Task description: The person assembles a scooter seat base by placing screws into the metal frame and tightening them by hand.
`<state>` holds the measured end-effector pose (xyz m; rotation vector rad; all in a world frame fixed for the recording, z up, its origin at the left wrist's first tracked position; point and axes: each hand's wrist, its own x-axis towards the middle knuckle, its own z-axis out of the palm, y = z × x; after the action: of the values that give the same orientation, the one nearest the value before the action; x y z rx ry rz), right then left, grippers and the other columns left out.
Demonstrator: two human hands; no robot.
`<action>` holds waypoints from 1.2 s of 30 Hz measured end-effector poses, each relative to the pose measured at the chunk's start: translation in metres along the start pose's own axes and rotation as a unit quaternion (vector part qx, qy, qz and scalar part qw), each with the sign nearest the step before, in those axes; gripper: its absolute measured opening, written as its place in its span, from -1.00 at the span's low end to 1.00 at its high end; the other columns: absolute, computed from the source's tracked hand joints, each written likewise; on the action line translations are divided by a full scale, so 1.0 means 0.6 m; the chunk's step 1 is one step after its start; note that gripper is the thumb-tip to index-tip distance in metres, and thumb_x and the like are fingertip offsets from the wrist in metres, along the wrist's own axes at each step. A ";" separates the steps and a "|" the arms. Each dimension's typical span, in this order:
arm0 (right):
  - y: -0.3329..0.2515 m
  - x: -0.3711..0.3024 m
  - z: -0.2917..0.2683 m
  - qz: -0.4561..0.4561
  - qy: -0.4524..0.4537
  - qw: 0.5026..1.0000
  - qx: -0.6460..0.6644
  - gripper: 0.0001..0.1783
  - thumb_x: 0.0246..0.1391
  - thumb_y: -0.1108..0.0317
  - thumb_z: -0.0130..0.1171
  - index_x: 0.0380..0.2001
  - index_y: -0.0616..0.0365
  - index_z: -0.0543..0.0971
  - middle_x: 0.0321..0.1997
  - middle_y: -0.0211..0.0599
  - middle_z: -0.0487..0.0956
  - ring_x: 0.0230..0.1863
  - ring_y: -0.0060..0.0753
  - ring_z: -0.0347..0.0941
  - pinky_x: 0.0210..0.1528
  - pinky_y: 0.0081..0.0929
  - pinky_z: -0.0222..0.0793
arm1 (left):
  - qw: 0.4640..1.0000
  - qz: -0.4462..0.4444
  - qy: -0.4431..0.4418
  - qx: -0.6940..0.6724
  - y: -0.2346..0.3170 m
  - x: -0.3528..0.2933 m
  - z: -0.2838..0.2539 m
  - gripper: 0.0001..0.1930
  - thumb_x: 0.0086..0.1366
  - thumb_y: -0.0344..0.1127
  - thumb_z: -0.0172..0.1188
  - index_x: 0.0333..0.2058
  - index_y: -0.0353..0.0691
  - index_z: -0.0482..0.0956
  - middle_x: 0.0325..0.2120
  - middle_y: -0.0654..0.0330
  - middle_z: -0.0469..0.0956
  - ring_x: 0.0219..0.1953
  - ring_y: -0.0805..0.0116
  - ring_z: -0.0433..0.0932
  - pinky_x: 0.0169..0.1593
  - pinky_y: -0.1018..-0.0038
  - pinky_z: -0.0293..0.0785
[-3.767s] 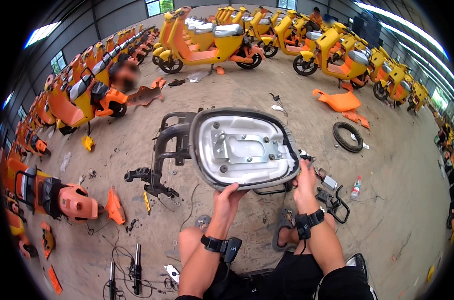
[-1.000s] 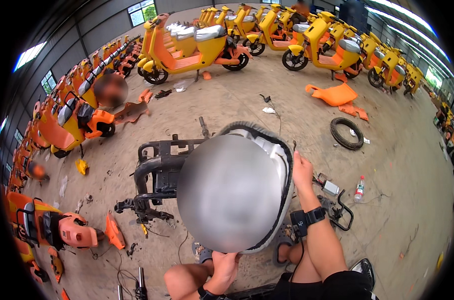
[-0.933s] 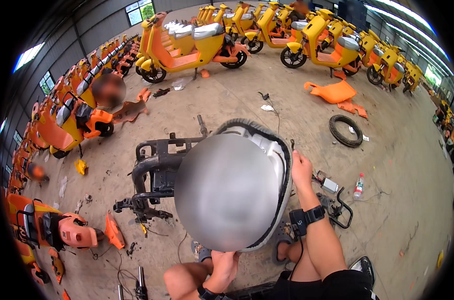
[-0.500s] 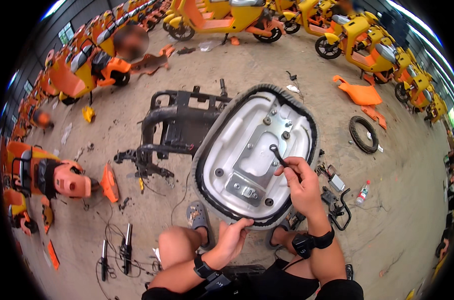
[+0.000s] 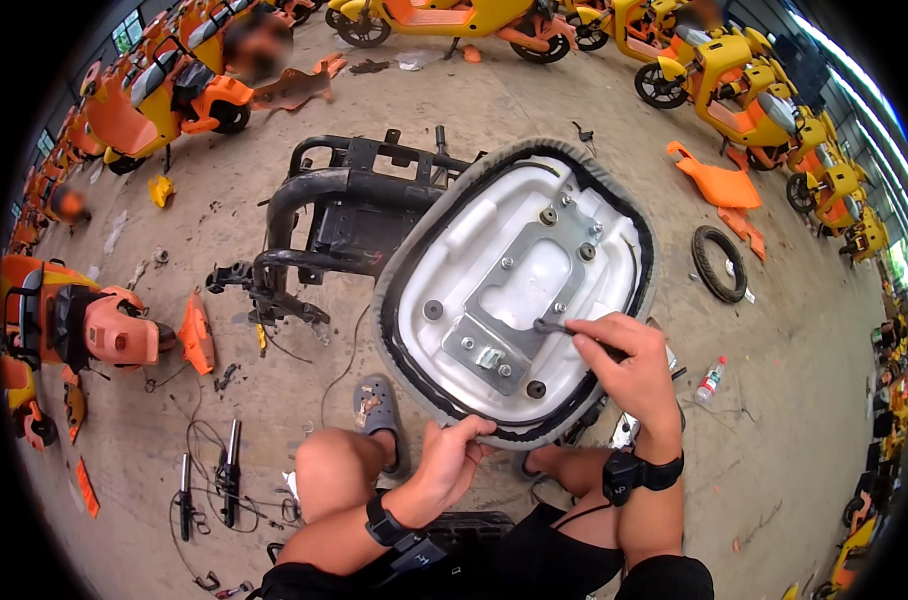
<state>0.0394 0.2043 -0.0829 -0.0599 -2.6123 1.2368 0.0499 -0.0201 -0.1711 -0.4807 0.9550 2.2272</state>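
Note:
An upturned scooter seat (image 5: 454, 240) rests in front of me, its white plastic underside and grey cover edge facing up. Bolted to that underside is a silver metal bracket (image 5: 489, 345) with several nuts and rubber bumpers around it. My left hand (image 5: 449, 462) grips the seat's near rim, thumb over the edge and fingers mostly hidden below. In my right hand (image 5: 634, 365), closed around its handle, is a dark ring wrench (image 5: 554, 327). The wrench's ring end is over the bracket, close to a nut on its right side; whether it touches the nut cannot be told.
Behind the seat lies a black scooter frame (image 5: 304, 200). Shock absorbers (image 5: 232, 475) and cables lie at the left. A tyre (image 5: 719, 265), an orange panel (image 5: 714, 180) and a plastic bottle (image 5: 711, 380) are on the right. Rows of yellow-orange scooters (image 5: 719, 85) line the background.
My right hand has brought the wrench down and nearer to me, from above the bracket to beside a nut. The seat sits slightly differently in view; my left hand still grips its rim.

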 end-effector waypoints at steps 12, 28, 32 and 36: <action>0.013 -0.011 0.025 -0.200 -0.063 0.974 -0.085 -0.58 -0.17 0.61 0.23 -0.18 -0.02 0.72 -0.40 -0.32 0.58 -0.34 -0.22 0.51 -0.27 -0.36 0.42 | 1.000 0.021 -0.007 -0.017 0.010 -0.008 0.012 -0.69 0.16 -0.62 0.09 -0.08 -0.45 0.50 -0.21 0.08 0.61 -0.21 0.25 0.65 -0.24 0.39 0.62; -0.006 -0.022 0.023 -0.136 -0.094 0.982 -0.096 -0.67 -0.06 0.55 0.32 -0.16 0.04 0.72 -0.48 -0.28 0.55 -0.45 -0.25 0.51 -0.38 -0.42 0.41 | 1.000 0.031 0.002 -0.003 0.013 -0.005 0.007 -0.69 0.17 -0.63 0.08 -0.08 -0.47 0.49 -0.20 0.07 0.61 -0.22 0.25 0.65 -0.23 0.37 0.65; -0.024 -0.035 0.026 -0.007 -0.147 0.989 -0.029 -0.73 0.01 0.44 0.32 -0.15 0.06 0.69 -0.50 -0.21 0.60 -0.51 -0.26 0.55 -0.46 -0.46 0.40 | 0.999 0.031 0.008 0.007 0.014 -0.010 0.008 -0.69 0.18 -0.61 0.10 -0.07 -0.47 0.48 -0.20 0.08 0.61 -0.22 0.27 0.65 -0.23 0.39 0.65; -0.057 -0.047 0.040 0.195 -0.223 0.947 0.127 -0.65 0.13 0.38 0.28 -0.04 0.29 0.51 -0.51 -0.14 0.64 -0.56 -0.44 0.56 -0.48 -0.53 0.43 | 0.998 0.015 -0.023 0.057 0.011 -0.011 0.004 -0.60 0.21 -0.61 0.01 0.06 -0.48 0.37 -0.11 0.00 0.57 -0.11 0.09 0.62 -0.01 0.13 0.65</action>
<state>0.0630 0.1603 -0.0769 -0.2955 -2.8767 1.9123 0.0497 -0.0245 -0.1624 -0.3649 1.0638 2.1867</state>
